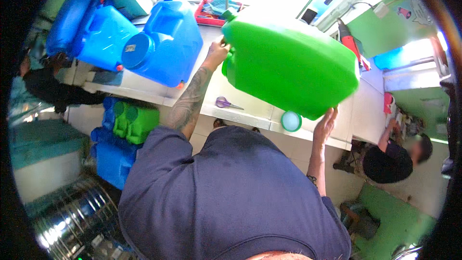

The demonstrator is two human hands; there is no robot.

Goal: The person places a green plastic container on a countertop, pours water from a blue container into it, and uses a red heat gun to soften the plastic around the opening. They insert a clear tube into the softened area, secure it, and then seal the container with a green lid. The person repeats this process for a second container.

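Dark blue shirt fabric (231, 197) fills the lower view, closest to the camera. Both bare arms reach up to a large bright green plastic jerrycan (288, 62), held tilted above the white tiled counter (250, 108), over its front edge. Left hand (217, 52) is curled around the handle near the neck; right hand (325, 125) presses flat under the bottom corner, beside a pale round cap (291, 121). Purple-handled scissors (226, 103) lie beneath. Big blue plastic jerrycan (166, 43) rests toward the counter's left end. With only an open palm supporting it, the can could slide off and drop onto the scissors.
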